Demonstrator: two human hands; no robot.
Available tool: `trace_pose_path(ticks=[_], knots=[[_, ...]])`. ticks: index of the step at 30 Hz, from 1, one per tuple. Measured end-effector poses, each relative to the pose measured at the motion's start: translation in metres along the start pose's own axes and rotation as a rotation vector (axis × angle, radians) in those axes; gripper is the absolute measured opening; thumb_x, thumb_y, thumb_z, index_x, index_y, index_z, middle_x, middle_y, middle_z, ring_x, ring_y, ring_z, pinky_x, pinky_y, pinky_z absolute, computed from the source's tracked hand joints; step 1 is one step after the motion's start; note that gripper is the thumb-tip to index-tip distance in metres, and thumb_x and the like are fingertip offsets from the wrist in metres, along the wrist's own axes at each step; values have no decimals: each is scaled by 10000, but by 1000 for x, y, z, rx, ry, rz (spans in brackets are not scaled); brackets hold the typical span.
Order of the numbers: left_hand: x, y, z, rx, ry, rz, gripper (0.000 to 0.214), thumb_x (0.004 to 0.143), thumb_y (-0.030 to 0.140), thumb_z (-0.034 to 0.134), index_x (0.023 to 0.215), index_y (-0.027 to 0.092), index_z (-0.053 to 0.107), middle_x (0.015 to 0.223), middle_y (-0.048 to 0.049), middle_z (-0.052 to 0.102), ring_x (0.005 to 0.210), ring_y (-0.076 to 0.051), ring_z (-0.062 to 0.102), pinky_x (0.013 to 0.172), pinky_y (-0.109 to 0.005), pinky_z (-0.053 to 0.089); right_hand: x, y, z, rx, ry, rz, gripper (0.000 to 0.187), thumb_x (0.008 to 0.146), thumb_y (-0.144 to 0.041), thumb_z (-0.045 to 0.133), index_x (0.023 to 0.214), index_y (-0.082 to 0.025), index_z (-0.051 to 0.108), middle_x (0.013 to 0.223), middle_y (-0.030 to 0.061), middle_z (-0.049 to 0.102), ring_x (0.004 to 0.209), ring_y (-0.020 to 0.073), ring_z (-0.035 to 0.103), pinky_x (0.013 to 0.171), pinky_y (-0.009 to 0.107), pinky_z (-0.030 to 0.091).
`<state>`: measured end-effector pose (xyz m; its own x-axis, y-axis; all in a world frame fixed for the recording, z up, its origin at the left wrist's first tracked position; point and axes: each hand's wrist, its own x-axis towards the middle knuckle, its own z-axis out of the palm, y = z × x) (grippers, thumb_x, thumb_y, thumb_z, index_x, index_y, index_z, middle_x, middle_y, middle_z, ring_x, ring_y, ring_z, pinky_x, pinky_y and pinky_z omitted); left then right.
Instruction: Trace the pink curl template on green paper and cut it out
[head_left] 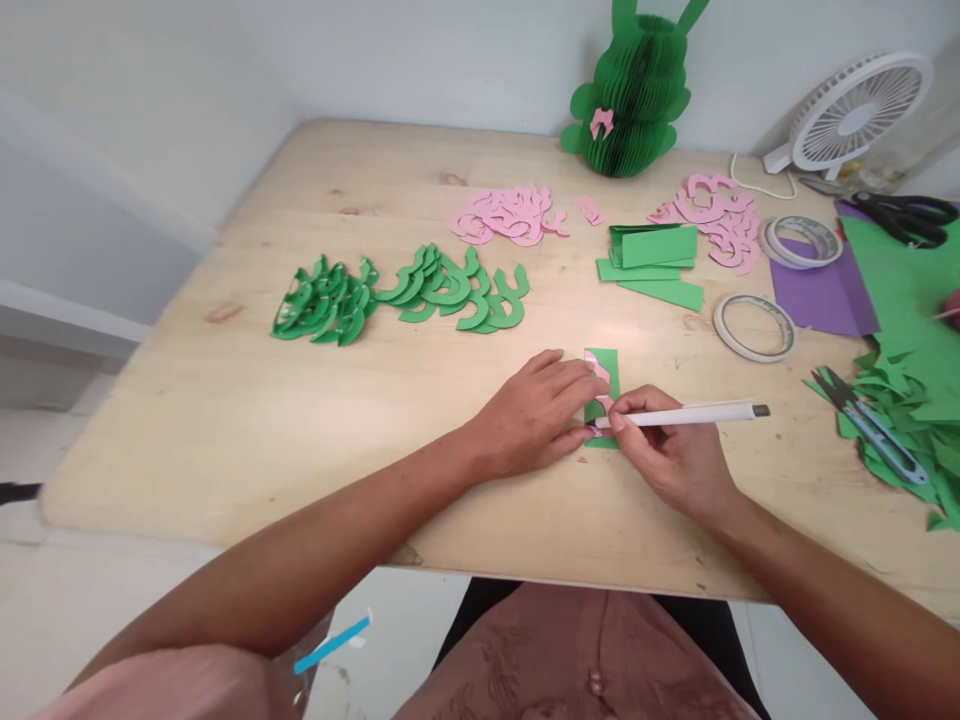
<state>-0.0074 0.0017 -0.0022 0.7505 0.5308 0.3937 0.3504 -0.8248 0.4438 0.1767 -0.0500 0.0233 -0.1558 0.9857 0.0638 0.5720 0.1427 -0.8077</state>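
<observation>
Evidently, the right hand point(673, 458) holds a smooth pen point(694, 415) at curvy pink paper point(598, 363).

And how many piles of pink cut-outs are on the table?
2: one pink pile left of the green strips, another pink pile right of them. Neither appears hidden.

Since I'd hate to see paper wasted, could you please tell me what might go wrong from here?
The pink piece could slip on the green strip if the left hand eases off, throwing the pen off its edge. With its tip so close to the left fingers, the pen might also mark them.
</observation>
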Motion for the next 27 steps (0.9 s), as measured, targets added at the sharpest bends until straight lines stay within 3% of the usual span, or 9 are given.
trace_pose_path(ticks=[27], knots=[[0, 0, 0, -4, -9, -16, 289, 851, 226, 493, 1131, 158, 477, 1170, -126, 587, 1141, -225, 522, 1031, -430, 337, 0, 0, 0, 13, -2, 9, 71, 822, -209, 520, 763, -191, 556, 644, 5, 589, 525, 111, 483, 454, 230, 366]])
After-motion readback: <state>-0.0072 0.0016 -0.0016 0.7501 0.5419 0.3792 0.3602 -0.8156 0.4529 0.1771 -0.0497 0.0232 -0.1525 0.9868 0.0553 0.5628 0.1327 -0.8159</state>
